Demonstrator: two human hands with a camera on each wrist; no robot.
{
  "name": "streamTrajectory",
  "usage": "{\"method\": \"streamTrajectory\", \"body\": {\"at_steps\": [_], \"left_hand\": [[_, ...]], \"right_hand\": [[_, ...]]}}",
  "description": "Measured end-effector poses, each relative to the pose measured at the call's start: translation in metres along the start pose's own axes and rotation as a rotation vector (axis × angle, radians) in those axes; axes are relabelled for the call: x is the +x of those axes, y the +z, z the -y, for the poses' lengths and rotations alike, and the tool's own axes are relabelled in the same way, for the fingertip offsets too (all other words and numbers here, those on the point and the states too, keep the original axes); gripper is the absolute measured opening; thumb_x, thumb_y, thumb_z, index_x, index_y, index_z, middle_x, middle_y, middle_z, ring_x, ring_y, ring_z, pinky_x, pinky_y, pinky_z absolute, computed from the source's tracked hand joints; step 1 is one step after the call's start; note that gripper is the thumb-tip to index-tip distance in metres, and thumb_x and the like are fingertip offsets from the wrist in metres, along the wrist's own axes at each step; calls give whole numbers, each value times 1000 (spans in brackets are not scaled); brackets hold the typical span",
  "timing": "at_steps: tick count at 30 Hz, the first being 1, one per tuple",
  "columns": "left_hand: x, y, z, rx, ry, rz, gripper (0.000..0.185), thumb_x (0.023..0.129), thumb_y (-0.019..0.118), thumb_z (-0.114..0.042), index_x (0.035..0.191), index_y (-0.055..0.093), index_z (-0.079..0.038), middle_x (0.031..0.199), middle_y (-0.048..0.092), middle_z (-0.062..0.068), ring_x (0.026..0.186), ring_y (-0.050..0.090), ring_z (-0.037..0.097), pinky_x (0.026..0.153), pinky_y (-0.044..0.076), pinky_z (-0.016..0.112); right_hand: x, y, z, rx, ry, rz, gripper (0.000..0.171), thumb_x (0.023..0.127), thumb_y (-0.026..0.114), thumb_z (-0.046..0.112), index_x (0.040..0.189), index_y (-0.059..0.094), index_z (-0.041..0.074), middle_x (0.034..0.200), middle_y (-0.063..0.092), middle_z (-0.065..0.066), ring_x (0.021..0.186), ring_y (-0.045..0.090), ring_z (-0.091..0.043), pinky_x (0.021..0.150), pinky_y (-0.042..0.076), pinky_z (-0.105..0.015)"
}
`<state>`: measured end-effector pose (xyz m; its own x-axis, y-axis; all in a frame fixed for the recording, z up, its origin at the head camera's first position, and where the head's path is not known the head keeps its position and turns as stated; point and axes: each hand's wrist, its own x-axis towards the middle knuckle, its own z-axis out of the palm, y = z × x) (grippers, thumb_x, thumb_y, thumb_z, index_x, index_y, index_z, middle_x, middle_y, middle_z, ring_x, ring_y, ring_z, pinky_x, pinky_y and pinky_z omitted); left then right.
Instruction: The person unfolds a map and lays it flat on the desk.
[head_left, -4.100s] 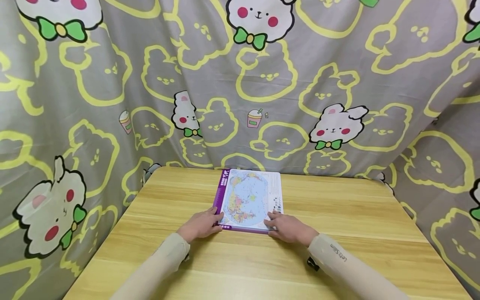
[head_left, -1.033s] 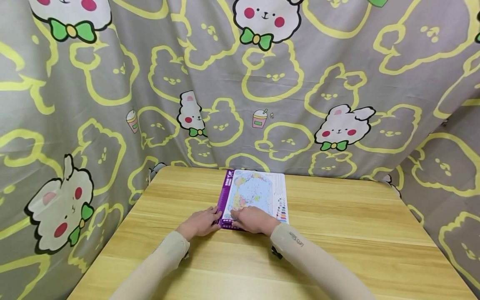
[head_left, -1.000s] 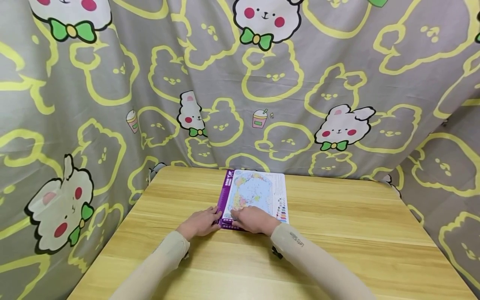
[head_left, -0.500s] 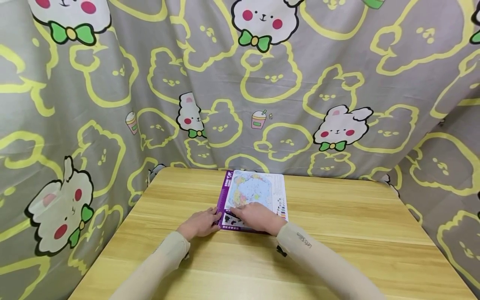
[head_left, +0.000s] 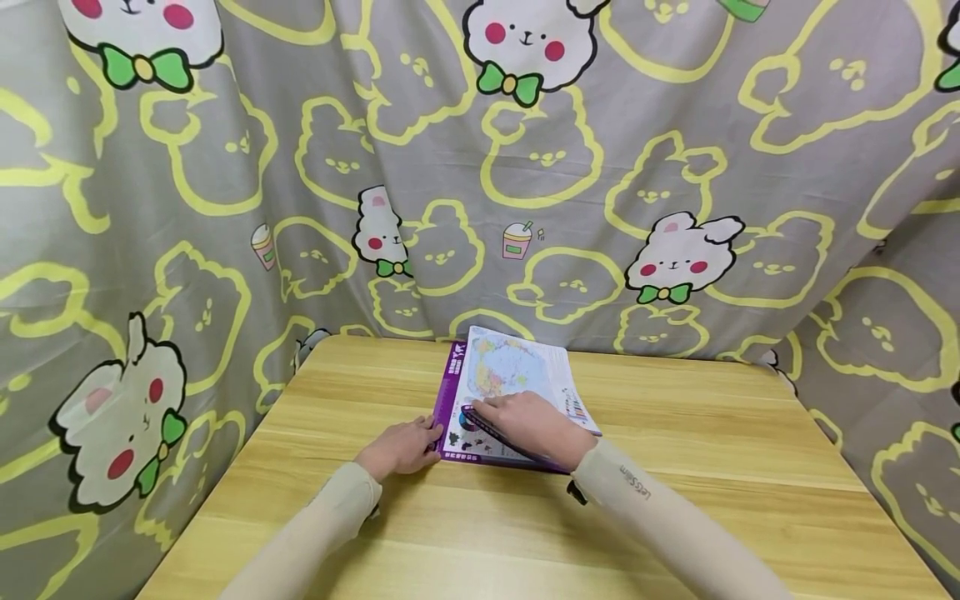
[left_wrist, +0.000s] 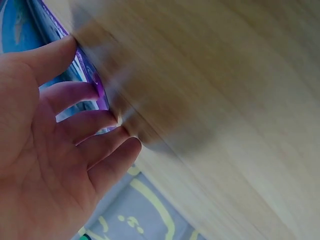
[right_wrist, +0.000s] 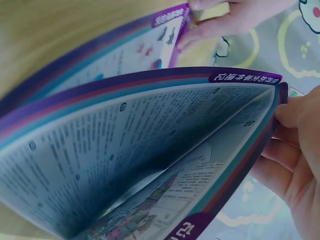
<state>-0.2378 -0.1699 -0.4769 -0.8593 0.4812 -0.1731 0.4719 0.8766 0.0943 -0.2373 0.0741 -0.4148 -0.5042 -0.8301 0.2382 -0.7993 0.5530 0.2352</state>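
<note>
The thin purple-edged atlas booklet [head_left: 502, 392] with a world map cover lies on the pale wooden table [head_left: 712, 467]; since a second ago the right hand [head_left: 528, 425] has pinched and raised its cover, so the booklet is now opening; the left hand [head_left: 401, 446], fingers straight, presses the spine edge flat.

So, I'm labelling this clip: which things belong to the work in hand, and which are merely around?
In hand:
map book, front cover being lifted
right hand, gripping the cover's edge
left hand, fingers against the book's left edge

Merely around:
wooden table
bunny-print cloth hung behind
</note>
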Motion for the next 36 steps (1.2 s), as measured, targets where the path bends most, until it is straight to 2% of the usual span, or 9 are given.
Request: {"method": "streamTrajectory", "body": {"at_steps": [12,21,28,36], "left_hand": [[4,3,-6,29,-34,13,57,96,53,-37,140,45,-2,146,37,19,133,35,36,106,32,47],[6,5,-12,58,-66,-6,62,94,54,-43,138,46,0,143,40,21,130,39,37,104,35,48],[8,5,-18,84,-90,-26,67,93,52,-49,137,46,1,142,42,21,129,41,36,101,39,48],[9,5,-23,75,-129,-40,74,89,55,-55,134,49,3,137,47,22,124,46,37,96,43,51]], "right_hand": [[-27,-31,-13,-43,-12,-49,35,95,53,8,130,55,9,122,63,-7,105,63,-20,83,53,-34],[-45,-45,-20,-52,-15,-30,43,91,58,1,133,54,8,128,59,-9,111,60,-22,84,53,-36],[-63,-54,-31,-62,-11,-97,48,85,63,-2,132,55,7,127,59,-10,109,61,-24,79,54,-38],[-86,-62,-44,-56,22,-161,52,82,66,-5,132,55,6,126,60,-11,109,60,-26,80,54,-41]]}}
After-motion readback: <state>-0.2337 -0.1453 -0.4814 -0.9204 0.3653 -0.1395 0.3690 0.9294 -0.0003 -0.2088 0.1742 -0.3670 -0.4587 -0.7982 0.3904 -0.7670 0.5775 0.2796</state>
